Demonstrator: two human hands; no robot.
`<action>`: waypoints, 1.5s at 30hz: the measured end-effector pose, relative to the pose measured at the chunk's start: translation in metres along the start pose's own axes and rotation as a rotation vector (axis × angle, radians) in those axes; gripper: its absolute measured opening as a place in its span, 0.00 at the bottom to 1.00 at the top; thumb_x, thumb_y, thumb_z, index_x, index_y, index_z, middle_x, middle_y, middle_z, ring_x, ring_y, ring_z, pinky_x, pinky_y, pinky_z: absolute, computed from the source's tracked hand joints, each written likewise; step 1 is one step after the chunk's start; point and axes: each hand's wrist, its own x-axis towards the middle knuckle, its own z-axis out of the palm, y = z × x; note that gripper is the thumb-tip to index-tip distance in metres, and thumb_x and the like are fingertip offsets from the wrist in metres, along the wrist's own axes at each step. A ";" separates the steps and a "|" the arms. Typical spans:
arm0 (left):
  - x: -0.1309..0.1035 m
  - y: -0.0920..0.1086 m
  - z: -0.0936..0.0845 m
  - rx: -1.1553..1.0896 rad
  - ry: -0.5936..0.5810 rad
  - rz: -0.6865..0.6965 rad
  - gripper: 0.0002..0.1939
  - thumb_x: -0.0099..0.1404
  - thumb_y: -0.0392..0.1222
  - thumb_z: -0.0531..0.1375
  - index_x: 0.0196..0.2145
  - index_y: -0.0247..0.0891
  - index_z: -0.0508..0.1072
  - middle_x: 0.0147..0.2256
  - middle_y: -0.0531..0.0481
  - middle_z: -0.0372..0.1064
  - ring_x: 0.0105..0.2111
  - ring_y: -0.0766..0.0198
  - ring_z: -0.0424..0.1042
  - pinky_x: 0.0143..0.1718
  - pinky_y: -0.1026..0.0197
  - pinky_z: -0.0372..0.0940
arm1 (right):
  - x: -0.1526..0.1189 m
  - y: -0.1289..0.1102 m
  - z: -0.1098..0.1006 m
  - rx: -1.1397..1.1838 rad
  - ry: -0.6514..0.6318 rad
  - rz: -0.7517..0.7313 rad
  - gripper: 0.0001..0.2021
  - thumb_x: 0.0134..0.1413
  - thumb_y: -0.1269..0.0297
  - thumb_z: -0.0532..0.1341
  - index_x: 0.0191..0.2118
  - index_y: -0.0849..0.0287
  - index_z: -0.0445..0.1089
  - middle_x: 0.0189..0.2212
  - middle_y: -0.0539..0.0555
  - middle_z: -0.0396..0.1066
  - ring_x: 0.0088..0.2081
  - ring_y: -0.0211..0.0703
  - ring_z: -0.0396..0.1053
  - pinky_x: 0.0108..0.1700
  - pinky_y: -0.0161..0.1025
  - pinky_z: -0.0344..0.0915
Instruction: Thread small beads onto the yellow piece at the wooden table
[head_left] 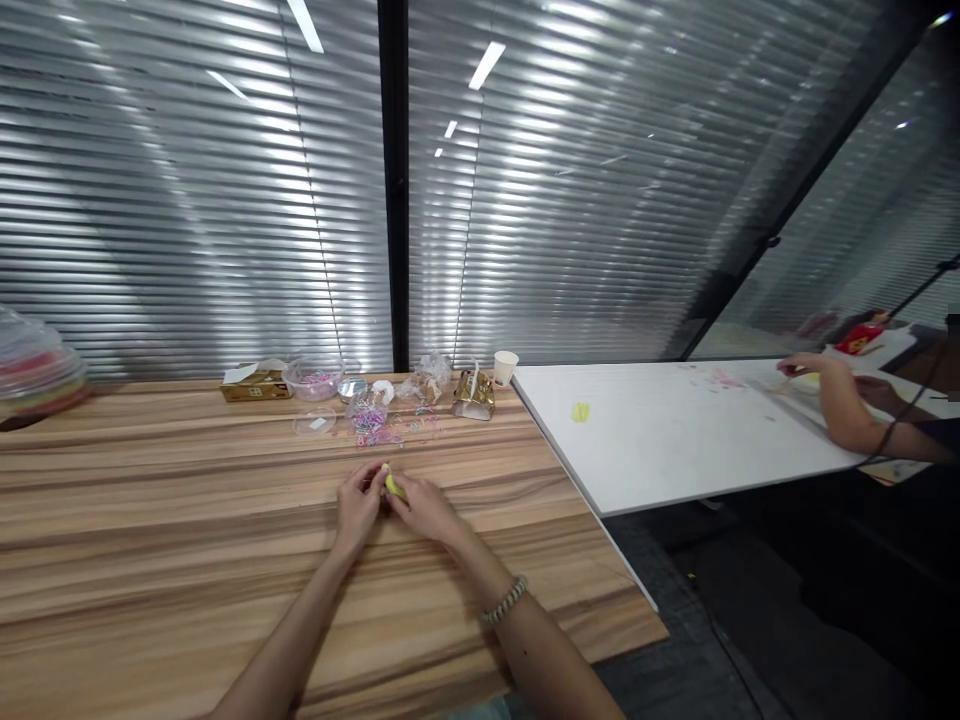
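Above the wood-grain table (pixel 187 550), near its middle, my two hands meet around a small yellow strip (pixel 394 486), which looks folded or rolled. Its material is too small to make out. My left hand (pixel 358 508) pinches its upper end with thumb and fingers. From the other side, my right hand (pixel 426 510) grips the lower end, its fingers partly hidden. Just beyond the hands lies a scatter of small pink and purple pieces (pixel 379 437), beside a clear bag (pixel 369 412) of similar pieces.
Along the back stand a gold tissue box (pixel 259 384), a clear round tub (pixel 319 378), a crumpled plastic bag (pixel 429 378), a gold packet (pixel 474 394) and a paper cup (pixel 505 367). Stacked lidded containers (pixel 37 365) are far left. Another person's arms (pixel 844 405) rest over the white table (pixel 660 440).
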 end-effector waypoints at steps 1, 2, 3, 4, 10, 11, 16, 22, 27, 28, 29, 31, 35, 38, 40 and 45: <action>0.000 0.000 0.000 0.007 0.002 0.004 0.19 0.49 0.53 0.62 0.33 0.35 0.76 0.34 0.43 0.73 0.34 0.57 0.71 0.37 0.58 0.65 | 0.000 0.000 0.001 0.013 0.004 -0.005 0.11 0.61 0.62 0.49 0.43 0.57 0.65 0.37 0.54 0.72 0.35 0.42 0.69 0.37 0.34 0.60; 0.000 0.001 0.000 0.015 0.009 0.006 0.19 0.49 0.53 0.62 0.32 0.35 0.75 0.33 0.44 0.73 0.34 0.57 0.71 0.37 0.58 0.65 | 0.000 0.001 0.002 0.037 0.010 -0.008 0.11 0.61 0.62 0.48 0.43 0.57 0.65 0.37 0.54 0.72 0.35 0.42 0.68 0.37 0.34 0.59; 0.000 0.001 0.000 0.024 0.017 0.006 0.19 0.49 0.54 0.62 0.31 0.35 0.75 0.32 0.44 0.73 0.33 0.57 0.71 0.36 0.59 0.65 | 0.000 0.001 0.003 0.070 0.016 -0.009 0.11 0.62 0.62 0.47 0.42 0.57 0.65 0.35 0.53 0.72 0.34 0.41 0.68 0.37 0.33 0.59; 0.000 0.001 0.000 0.031 0.025 0.002 0.19 0.49 0.54 0.62 0.31 0.35 0.75 0.31 0.44 0.73 0.32 0.58 0.71 0.35 0.59 0.65 | 0.001 0.002 0.004 0.110 0.021 -0.007 0.11 0.62 0.62 0.47 0.40 0.57 0.65 0.33 0.52 0.72 0.33 0.40 0.68 0.37 0.33 0.59; 0.001 0.003 0.000 -0.072 0.003 -0.131 0.23 0.45 0.55 0.64 0.32 0.33 0.74 0.31 0.44 0.73 0.30 0.59 0.70 0.31 0.61 0.65 | 0.004 0.002 0.015 0.385 0.059 0.013 0.15 0.63 0.65 0.44 0.30 0.58 0.63 0.23 0.48 0.67 0.26 0.35 0.64 0.34 0.31 0.58; 0.001 0.005 0.000 -0.103 -0.020 -0.159 0.24 0.44 0.54 0.65 0.33 0.32 0.74 0.31 0.44 0.73 0.30 0.60 0.70 0.31 0.62 0.65 | 0.005 0.002 0.017 0.429 0.064 0.016 0.15 0.63 0.65 0.44 0.30 0.58 0.63 0.22 0.47 0.66 0.25 0.35 0.63 0.33 0.30 0.58; -0.003 0.015 0.000 -0.233 -0.140 -0.263 0.26 0.42 0.51 0.68 0.37 0.33 0.72 0.26 0.50 0.70 0.21 0.66 0.67 0.22 0.64 0.62 | 0.010 0.007 0.027 0.593 0.098 0.047 0.13 0.63 0.66 0.45 0.29 0.59 0.61 0.20 0.46 0.62 0.22 0.33 0.60 0.29 0.29 0.57; -0.006 0.020 0.003 -0.242 -0.163 -0.245 0.23 0.43 0.50 0.67 0.33 0.34 0.70 0.23 0.52 0.68 0.18 0.67 0.65 0.20 0.65 0.60 | 0.010 0.010 0.029 0.671 0.086 0.065 0.12 0.61 0.69 0.46 0.28 0.59 0.60 0.20 0.45 0.60 0.21 0.32 0.58 0.27 0.29 0.56; -0.003 0.014 0.003 -0.153 -0.154 -0.163 0.18 0.46 0.51 0.64 0.29 0.34 0.69 0.22 0.52 0.68 0.20 0.66 0.66 0.22 0.65 0.61 | 0.009 0.009 0.024 0.631 0.086 0.063 0.11 0.60 0.71 0.48 0.27 0.59 0.61 0.19 0.45 0.61 0.21 0.32 0.58 0.28 0.29 0.56; -0.003 0.012 0.002 -0.137 -0.153 -0.152 0.18 0.46 0.52 0.64 0.29 0.35 0.69 0.22 0.52 0.68 0.20 0.66 0.66 0.22 0.65 0.61 | 0.009 0.009 0.024 0.615 0.087 0.066 0.11 0.59 0.71 0.48 0.27 0.59 0.61 0.19 0.45 0.61 0.21 0.32 0.58 0.28 0.29 0.56; -0.002 0.010 0.002 -0.123 -0.152 -0.144 0.18 0.46 0.52 0.64 0.29 0.35 0.69 0.22 0.52 0.68 0.20 0.65 0.66 0.22 0.64 0.62 | 0.009 0.009 0.024 0.599 0.087 0.071 0.10 0.59 0.71 0.49 0.28 0.59 0.62 0.19 0.45 0.61 0.22 0.32 0.59 0.28 0.29 0.57; -0.002 0.007 0.001 -0.104 -0.146 -0.131 0.19 0.47 0.53 0.63 0.30 0.35 0.68 0.22 0.53 0.67 0.20 0.65 0.66 0.22 0.64 0.62 | 0.009 0.009 0.024 0.565 0.086 0.083 0.09 0.58 0.72 0.49 0.30 0.60 0.64 0.20 0.46 0.63 0.22 0.33 0.60 0.29 0.29 0.58; -0.001 0.003 0.000 -0.091 -0.129 -0.106 0.19 0.47 0.54 0.63 0.28 0.36 0.67 0.22 0.55 0.64 0.22 0.66 0.65 0.25 0.64 0.62 | 0.005 0.005 0.018 0.421 0.149 0.055 0.08 0.58 0.72 0.50 0.39 0.61 0.66 0.29 0.51 0.69 0.31 0.37 0.65 0.35 0.32 0.61; 0.000 0.002 0.000 -0.100 -0.111 -0.084 0.18 0.47 0.54 0.63 0.27 0.36 0.66 0.23 0.55 0.63 0.24 0.66 0.65 0.27 0.64 0.62 | 0.000 0.000 0.010 0.228 0.221 -0.001 0.10 0.60 0.71 0.49 0.44 0.61 0.65 0.38 0.55 0.69 0.39 0.40 0.65 0.41 0.35 0.61; 0.000 0.002 0.001 -0.097 -0.091 -0.059 0.18 0.47 0.54 0.63 0.26 0.36 0.66 0.23 0.54 0.64 0.25 0.65 0.65 0.29 0.64 0.61 | -0.002 -0.003 0.006 0.090 0.235 -0.037 0.11 0.61 0.70 0.48 0.44 0.62 0.65 0.39 0.56 0.69 0.40 0.41 0.64 0.42 0.37 0.60; 0.000 0.004 0.003 -0.056 -0.110 -0.049 0.20 0.49 0.57 0.61 0.23 0.36 0.65 0.20 0.55 0.61 0.22 0.67 0.61 0.26 0.65 0.58 | -0.002 -0.007 0.000 -0.247 0.241 -0.091 0.09 0.58 0.74 0.50 0.40 0.63 0.66 0.35 0.57 0.68 0.38 0.44 0.62 0.41 0.40 0.59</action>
